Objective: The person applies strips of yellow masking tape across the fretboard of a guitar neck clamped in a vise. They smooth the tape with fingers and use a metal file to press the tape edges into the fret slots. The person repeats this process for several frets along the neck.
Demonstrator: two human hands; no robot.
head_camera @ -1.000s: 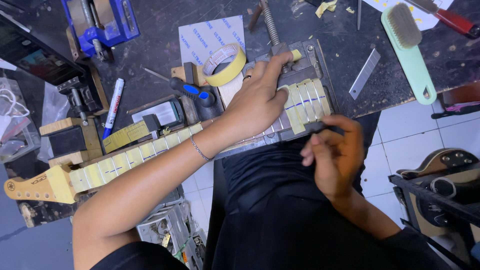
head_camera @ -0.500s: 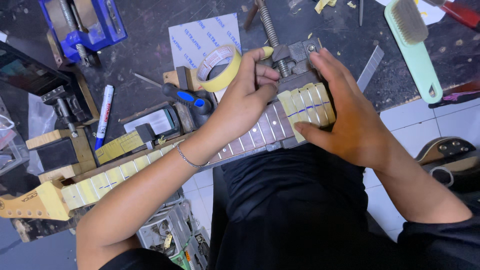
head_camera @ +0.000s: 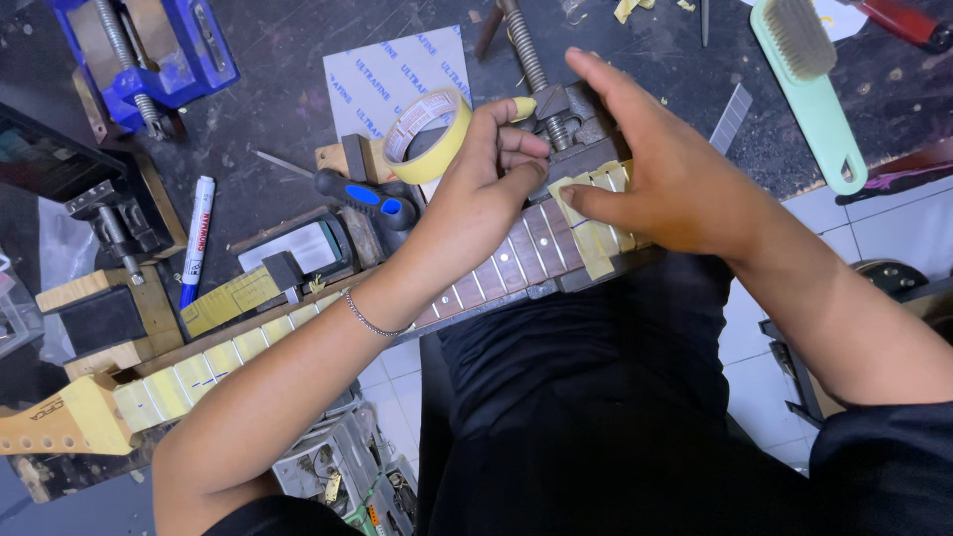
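A guitar neck (head_camera: 496,263) lies across the bench edge, its fretboard partly masked with yellow tape. My left hand (head_camera: 476,199) rests on the neck with the thumb down on the fretboard and the fingers curled. A small bit of yellow tape sticks to its index fingertip. My right hand (head_camera: 675,169) hovers over the neck's clamped end, fingers spread. Its thumb presses the upper end of a yellow tape strip (head_camera: 588,238) that lies across the frets. A roll of yellow masking tape (head_camera: 427,134) stands just left of my left hand.
A metal screw clamp (head_camera: 556,109) grips the neck's end. Around it lie a blue-handled screwdriver (head_camera: 362,194), a white sheet (head_camera: 387,74), a marker (head_camera: 197,238), a blue vise (head_camera: 149,60) and a green brush (head_camera: 809,79). The taped headstock (head_camera: 60,422) points left, and white floor tiles (head_camera: 864,228) show at right.
My right hand rose from below the bench edge onto the neck's clamped end and now has its fingers spread with the thumb on a tape strip. The left hand stayed on the neck.
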